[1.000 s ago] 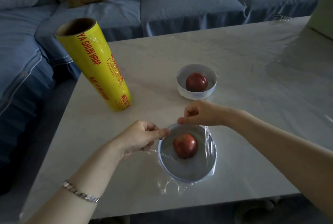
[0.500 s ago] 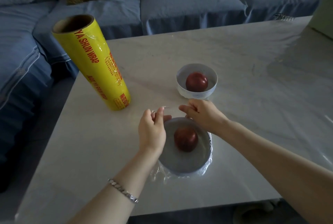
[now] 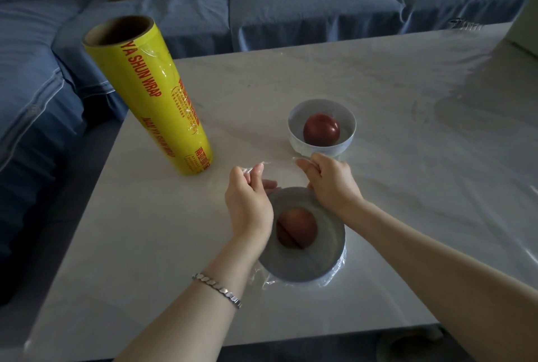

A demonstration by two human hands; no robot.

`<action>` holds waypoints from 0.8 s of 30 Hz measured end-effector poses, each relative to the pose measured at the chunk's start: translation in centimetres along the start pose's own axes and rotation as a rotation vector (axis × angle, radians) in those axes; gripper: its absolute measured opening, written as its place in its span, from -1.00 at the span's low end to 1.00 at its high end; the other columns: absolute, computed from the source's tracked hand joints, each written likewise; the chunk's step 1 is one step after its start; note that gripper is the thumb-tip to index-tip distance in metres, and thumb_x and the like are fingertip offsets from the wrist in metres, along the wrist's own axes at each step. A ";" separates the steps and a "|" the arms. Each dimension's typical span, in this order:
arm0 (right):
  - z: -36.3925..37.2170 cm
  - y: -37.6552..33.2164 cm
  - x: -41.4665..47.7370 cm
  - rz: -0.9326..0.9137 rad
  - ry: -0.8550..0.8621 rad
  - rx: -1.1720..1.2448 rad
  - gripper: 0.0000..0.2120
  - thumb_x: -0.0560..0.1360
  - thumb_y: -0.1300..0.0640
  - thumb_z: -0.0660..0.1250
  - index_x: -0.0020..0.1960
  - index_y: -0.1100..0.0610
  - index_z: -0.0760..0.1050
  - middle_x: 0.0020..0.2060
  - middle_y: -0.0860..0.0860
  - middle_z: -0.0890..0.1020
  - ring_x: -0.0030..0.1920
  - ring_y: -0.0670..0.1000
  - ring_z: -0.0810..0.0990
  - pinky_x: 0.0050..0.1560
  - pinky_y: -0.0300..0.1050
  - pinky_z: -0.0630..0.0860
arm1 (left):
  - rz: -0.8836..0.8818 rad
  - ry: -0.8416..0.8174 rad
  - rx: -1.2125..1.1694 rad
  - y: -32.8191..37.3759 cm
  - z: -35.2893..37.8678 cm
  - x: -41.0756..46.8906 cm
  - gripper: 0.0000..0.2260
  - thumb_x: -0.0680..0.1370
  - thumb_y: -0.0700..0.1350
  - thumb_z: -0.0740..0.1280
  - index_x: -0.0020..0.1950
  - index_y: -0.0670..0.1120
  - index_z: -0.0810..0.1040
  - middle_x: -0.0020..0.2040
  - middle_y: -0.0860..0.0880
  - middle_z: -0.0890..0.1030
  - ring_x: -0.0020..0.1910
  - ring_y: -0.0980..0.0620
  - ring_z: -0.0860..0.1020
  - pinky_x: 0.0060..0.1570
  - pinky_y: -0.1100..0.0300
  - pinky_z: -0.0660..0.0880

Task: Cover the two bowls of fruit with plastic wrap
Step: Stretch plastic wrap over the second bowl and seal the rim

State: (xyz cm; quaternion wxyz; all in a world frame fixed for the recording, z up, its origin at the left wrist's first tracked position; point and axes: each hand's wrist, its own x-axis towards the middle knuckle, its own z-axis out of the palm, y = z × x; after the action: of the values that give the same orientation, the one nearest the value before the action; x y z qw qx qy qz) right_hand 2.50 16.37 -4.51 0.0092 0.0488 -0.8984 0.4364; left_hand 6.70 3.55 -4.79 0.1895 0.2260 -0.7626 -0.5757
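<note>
The near bowl [image 3: 302, 262] holds a red fruit [image 3: 296, 228], and a clear sheet of plastic wrap [image 3: 276, 165] is stretched over it. My left hand [image 3: 247, 204] pinches the sheet's far edge at the left of the bowl. My right hand [image 3: 329, 181] pinches the same edge at the right, just beyond the bowl's far rim. Loose wrap bunches at the bowl's near foot. Behind my right hand the far bowl [image 3: 321, 127], white, holds another red fruit [image 3: 321, 129] and has no wrap over it.
A tall yellow roll of wrap [image 3: 151, 96] stands upright on the pale table [image 3: 407, 134], left of the bowls. A blue sofa [image 3: 262, 3] with cushions runs along the table's far and left sides. A pale box corner [image 3: 524, 32] shows at the far right.
Both hands have moved from the bowl's near-left rim to its far side, pulling the wrap's edge away from me. The sheet now lies flatter over the near bowl.
</note>
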 end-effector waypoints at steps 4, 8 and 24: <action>0.1 0.6 -0.1 0.094 -0.001 0.039 -0.61 0.53 -0.05 0.22 -0.38 0.12 0.30 -0.50 -0.01 0.50 -0.31 0.11 0.58 -0.20 -0.07 0.48 | -0.079 -0.016 -0.025 0.3 0.0 0.1 -0.76 0.61 -0.11 0.19 -0.25 -0.08 0.29 -0.37 -0.09 0.62 -0.46 0.00 0.62 -0.33 0.19 0.48; 0.2 1.0 -0.2 0.157 -0.003 0.058 -0.64 0.55 0.04 0.19 -0.39 0.15 0.31 -0.48 0.00 0.52 -0.35 0.03 0.55 -0.25 -0.14 0.39 | -0.294 -0.027 -0.175 0.4 -0.2 0.6 -0.77 0.60 -0.23 0.20 -0.26 -0.13 0.30 -0.39 -0.16 0.57 -0.62 0.12 0.55 -0.58 0.33 0.44; -1.8 2.8 -0.2 0.776 -0.545 0.564 -0.43 0.40 -0.41 0.11 -0.42 0.08 0.39 -0.50 -0.02 0.39 -0.48 -0.06 0.34 -0.36 -0.21 0.29 | -0.093 -0.317 0.613 -1.6 -3.2 4.2 -0.85 0.45 -0.22 0.41 -0.18 -0.08 0.45 -0.24 -0.04 0.55 -0.21 0.02 0.61 -0.20 0.15 0.50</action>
State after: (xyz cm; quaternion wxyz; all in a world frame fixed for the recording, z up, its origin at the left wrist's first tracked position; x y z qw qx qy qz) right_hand 2.36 19.52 -5.61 -0.3984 -0.1741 -0.6687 0.6032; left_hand 5.23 -1.74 -5.31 -0.0345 0.2145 -0.9089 -0.3560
